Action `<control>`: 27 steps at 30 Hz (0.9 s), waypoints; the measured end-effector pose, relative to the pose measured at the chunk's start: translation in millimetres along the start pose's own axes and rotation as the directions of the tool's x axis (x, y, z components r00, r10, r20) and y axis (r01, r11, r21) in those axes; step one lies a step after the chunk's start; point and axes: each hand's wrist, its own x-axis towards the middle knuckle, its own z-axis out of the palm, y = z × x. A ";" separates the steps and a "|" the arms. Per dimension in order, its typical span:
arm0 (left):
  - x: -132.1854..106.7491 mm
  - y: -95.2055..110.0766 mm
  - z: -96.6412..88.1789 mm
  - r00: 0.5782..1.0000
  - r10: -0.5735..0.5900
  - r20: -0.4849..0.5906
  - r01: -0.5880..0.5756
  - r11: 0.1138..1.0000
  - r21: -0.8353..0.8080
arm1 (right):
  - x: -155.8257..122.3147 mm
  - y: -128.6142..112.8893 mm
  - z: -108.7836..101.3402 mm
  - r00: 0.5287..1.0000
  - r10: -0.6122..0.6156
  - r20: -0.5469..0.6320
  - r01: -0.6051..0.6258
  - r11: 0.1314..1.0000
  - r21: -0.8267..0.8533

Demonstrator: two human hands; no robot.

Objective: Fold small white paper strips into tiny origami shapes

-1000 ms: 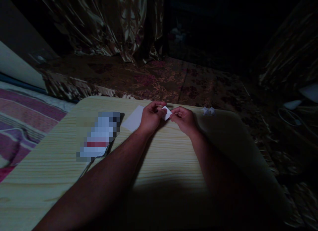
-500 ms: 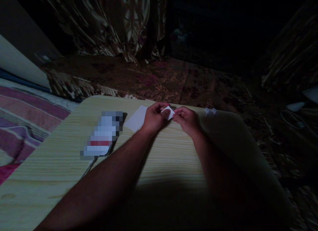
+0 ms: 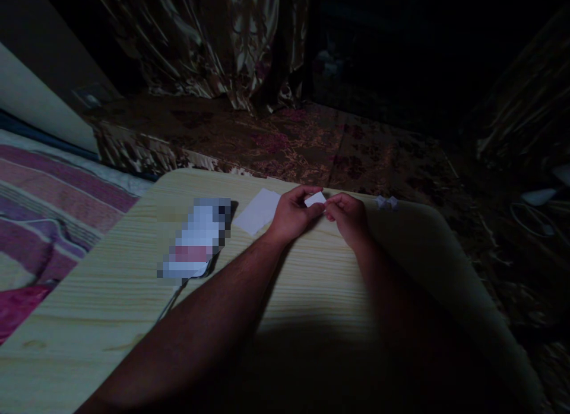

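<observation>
A small white piece of paper (image 3: 315,199) is pinched between both my hands just above the far edge of a light wooden table (image 3: 289,307). My left hand (image 3: 291,215) grips its left side with thumb and fingers closed. My right hand (image 3: 350,215) pinches its right end. A flat white sheet of paper (image 3: 257,211) lies on the table just left of my left hand.
A pixelated flat object (image 3: 196,239) lies left of the sheet, a thin cord running from it toward me. Two small white folded paper bits (image 3: 386,202) sit near the table's far right edge. A striped blanket (image 3: 48,218) lies to the left; patterned fabric (image 3: 285,141) lies beyond.
The small paper looks narrower and flatter between my fingers than before. The view has shifted, so everything sits a little further right in the picture.
</observation>
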 end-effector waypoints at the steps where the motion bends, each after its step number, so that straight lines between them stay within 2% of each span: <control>1: -0.1 -0.3 -0.2 1.000 0.003 -0.004 -0.003 1.000 0.003 | -0.2 -0.7 0.0 1.000 0.005 -0.006 -0.005 1.000 -0.008; 11: -0.3 -0.2 -2.5 0.997 -0.035 -0.066 0.037 0.999 0.031 | -2.5 -4.5 -0.8 1.000 0.000 0.029 0.001 0.999 -0.035; 18: 0.8 -6.6 -4.4 0.998 -0.045 -0.042 0.048 0.997 0.066 | -2.4 -2.7 -0.5 0.999 -0.052 0.007 0.052 0.993 -0.106; 23: -1.5 -3.0 -3.2 1.000 -0.001 0.025 -0.003 0.986 0.165 | -1.0 -0.5 -0.6 0.999 -0.044 -0.022 0.041 0.993 -0.110; 27: -2.4 -1.2 -1.7 1.000 0.004 0.019 -0.007 0.987 0.158 | -1.6 -2.0 -1.3 0.999 -0.050 -0.014 0.048 0.993 -0.105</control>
